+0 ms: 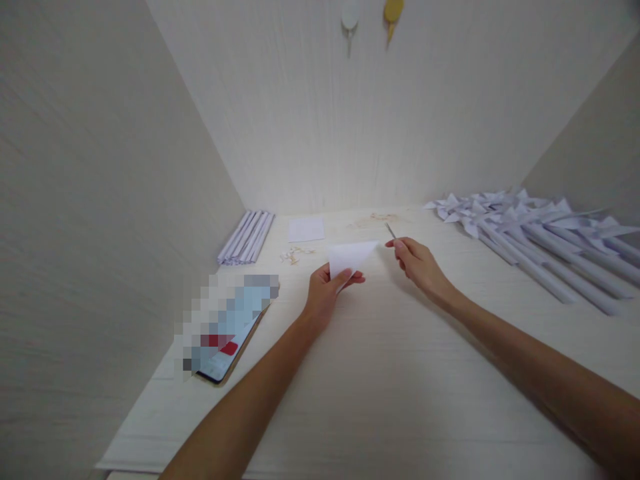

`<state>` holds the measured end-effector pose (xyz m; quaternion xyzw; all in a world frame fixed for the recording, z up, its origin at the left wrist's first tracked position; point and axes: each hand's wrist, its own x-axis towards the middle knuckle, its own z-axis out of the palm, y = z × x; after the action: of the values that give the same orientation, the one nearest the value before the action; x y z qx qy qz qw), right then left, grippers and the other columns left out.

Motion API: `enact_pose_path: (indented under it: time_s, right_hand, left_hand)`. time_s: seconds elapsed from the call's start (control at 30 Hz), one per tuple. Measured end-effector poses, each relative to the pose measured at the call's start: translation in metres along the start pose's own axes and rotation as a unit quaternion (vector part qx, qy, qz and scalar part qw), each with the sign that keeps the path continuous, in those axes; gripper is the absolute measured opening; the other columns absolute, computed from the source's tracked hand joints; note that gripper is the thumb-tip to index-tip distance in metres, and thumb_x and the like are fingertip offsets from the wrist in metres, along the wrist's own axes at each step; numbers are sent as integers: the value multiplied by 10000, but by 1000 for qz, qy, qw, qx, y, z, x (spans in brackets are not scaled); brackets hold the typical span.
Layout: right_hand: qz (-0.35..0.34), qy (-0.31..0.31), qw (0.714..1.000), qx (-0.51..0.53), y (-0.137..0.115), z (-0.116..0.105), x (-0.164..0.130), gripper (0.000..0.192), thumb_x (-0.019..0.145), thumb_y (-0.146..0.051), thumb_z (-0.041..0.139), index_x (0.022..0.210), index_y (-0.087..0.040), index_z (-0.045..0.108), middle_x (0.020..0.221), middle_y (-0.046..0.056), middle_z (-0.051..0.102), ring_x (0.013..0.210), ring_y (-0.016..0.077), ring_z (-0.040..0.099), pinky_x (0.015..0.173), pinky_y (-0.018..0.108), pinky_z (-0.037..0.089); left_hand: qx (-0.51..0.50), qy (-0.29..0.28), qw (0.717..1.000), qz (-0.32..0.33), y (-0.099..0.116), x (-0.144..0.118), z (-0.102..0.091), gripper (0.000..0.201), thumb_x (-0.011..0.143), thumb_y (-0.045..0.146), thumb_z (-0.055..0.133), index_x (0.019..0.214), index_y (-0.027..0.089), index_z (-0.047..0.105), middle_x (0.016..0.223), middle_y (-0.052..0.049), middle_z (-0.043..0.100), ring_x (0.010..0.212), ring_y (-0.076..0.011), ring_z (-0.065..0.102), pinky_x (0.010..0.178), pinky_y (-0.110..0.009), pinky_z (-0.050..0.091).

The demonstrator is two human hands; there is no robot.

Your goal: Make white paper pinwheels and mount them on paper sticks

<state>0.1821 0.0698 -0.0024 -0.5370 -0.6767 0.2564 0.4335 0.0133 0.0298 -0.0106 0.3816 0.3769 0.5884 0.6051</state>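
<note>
Left hand (323,290): centre of the frame; pinching the lower corner of the paper, with thumb across the near face and fingers behind.
Folded paper (351,256): mid-frame, in the left hand; white, roughly triangular, flat along the upper edge and drawn to a point toward the right; seemingly raised off the surface (400,380).
Right hand (419,268): right of centre; pinching a slim tool (390,231) between thumb and forefinger; near the pointed corner of the paper but apart from it.
Slim tool: grey, tilted toward the upper left; too small to identify.
Step in hand: judged to be the working of one folded sheet, held up in readiness for the tool.
Next demand: probably a steady left pinch and a light, controlled approach of the tool to an edge or fold, clear of the left fingers.
Flat sheet (307,230): above and left of centre; white, lying untouched.
Pale scraps (295,255): just below the flat sheet; too fine to identify.
Paper tubes (247,238): left of the flat sheet; bundled side by side.
Paper pinwheels (523,208): right of the frame; heaped, with tubular handles pointing to the lower right.
Phone (237,330): lower left; lying face up, partly masked by pixel blocks.
</note>
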Motion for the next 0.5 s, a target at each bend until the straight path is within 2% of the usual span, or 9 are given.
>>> enact_pose_path:
  time_s: [0.07, 0.17, 0.33, 0.5]
  right_hand:
    - [-16, -22, 990, -141, 10, 2, 27, 318, 845, -331, 301, 762, -143, 544, 709, 74, 534, 701, 182, 504, 622, 286, 380]
    - [-23, -73, 943, -323, 20, 12, 63, 297, 856, -286, 305, 850, -118, 551, 941, 153, 544, 797, 208, 533, 671, 296, 383]
    - [-14, -70, 928, -366, 24, 35, 101, 257, 836, -225, 368, 1005, -95, 513, 1050, 180, 511, 901, 239, 527, 725, 310, 380]
    - [-8, -64, 920, -386, 27, 50, 119, 280, 829, -216, 384, 996, -65, 551, 1069, 197, 487, 900, 244, 530, 752, 327, 376]
  left_hand:
    - [1, -2, 1000, -10, 0, 1, 0, 162, 588, 227, 665, 685, 110, 608, 633, -33, 652, 612, -153, 615, 766, -361, 455]
    - [-1, -2, 1000, -19, -1, 2, -1, 151, 594, 218, 659, 688, 111, 609, 626, -31, 651, 611, -154, 615, 746, -350, 459]
    - [-6, -2, 1000, -27, -2, 4, -2, 130, 612, 210, 640, 695, 114, 610, 629, -31, 652, 606, -152, 614, 727, -336, 457]
    - [-21, 4, 999, -35, -3, 6, -4, 124, 609, 214, 641, 684, 121, 608, 626, -29, 651, 597, -152, 613, 707, -328, 452]
